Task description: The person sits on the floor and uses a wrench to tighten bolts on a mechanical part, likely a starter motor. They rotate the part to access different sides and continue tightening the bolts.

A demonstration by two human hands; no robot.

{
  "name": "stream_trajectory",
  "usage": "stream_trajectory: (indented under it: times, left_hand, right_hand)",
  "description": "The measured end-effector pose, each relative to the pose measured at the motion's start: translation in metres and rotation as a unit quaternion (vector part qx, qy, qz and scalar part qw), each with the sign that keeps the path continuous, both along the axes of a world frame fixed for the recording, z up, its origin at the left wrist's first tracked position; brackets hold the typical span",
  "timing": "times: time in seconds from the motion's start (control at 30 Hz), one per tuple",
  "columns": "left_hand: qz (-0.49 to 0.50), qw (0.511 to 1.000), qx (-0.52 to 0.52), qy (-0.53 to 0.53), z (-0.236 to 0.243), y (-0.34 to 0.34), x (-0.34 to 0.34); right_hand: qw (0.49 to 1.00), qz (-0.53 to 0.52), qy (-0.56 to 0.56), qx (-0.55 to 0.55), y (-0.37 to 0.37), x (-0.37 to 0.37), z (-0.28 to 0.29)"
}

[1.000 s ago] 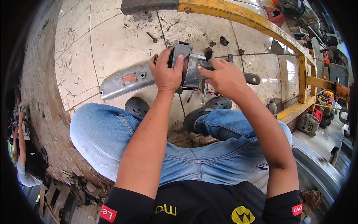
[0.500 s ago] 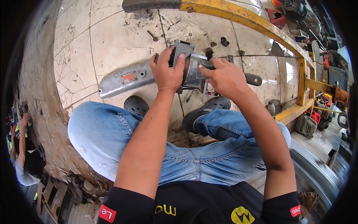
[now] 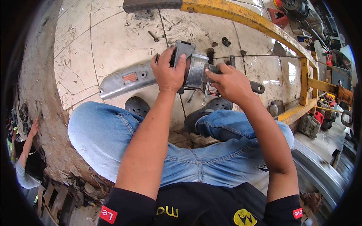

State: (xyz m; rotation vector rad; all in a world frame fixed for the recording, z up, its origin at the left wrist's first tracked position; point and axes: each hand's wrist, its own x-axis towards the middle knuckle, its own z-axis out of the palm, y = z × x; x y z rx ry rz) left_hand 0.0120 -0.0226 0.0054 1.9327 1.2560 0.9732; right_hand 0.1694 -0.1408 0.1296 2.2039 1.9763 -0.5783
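My left hand (image 3: 169,71) is wrapped over a grey cast-metal housing (image 3: 184,48), fingers on its far side and thumb on top. Right of that hand shows the housing's smooth, rounded section. In my right hand (image 3: 232,81) is a scraper; its flat metal blade (image 3: 207,74) lies at the housing's right edge, and its black handle end (image 3: 258,87) sticks out behind the hand. Whether the blade touches the metal I cannot tell. A long silver metal cover (image 3: 124,80) with a red label lies on the tiles, its right end hidden by my left hand.
A combination wrench (image 3: 205,94) lies by my right shoe. A bolt (image 3: 153,36) and small dark parts (image 3: 226,41) are scattered beyond the housing. A yellow steel frame (image 3: 241,15) spans the far and right sides. Another person's arm (image 3: 29,139) shows at far left.
My right hand has drawn the scraper slightly right and nearer to me, uncovering more of the housing's rounded section. My left hand stays in place. The other person's arm has shifted.
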Motion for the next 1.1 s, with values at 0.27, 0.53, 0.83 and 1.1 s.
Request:
stream_trajectory:
  times: [0.27, 0.53, 0.83, 1.1]
  left_hand:
    - [-0.015, 0.999, -0.033, -0.002, -0.001, -0.003, -0.001]
    - [0.008, 1.000, 0.001, -0.011, -0.003, -0.003, 0.003]
    - [-0.003, 1.000, 0.004, -0.006, -0.003, -0.001, 0.001]
    - [0.006, 1.000, 0.002, -0.001, -0.002, -0.003, 0.001]
  right_hand:
    - [0.998, -0.044, 0.034, 0.024, 0.000, -0.004, -0.007]
    - [0.977, -0.195, 0.082, 0.040, -0.019, -0.024, -0.011]
    - [0.983, -0.173, 0.056, 0.009, -0.004, -0.038, -0.002]
    - [0.984, -0.168, 0.052, 0.021, 0.000, -0.038, -0.006]
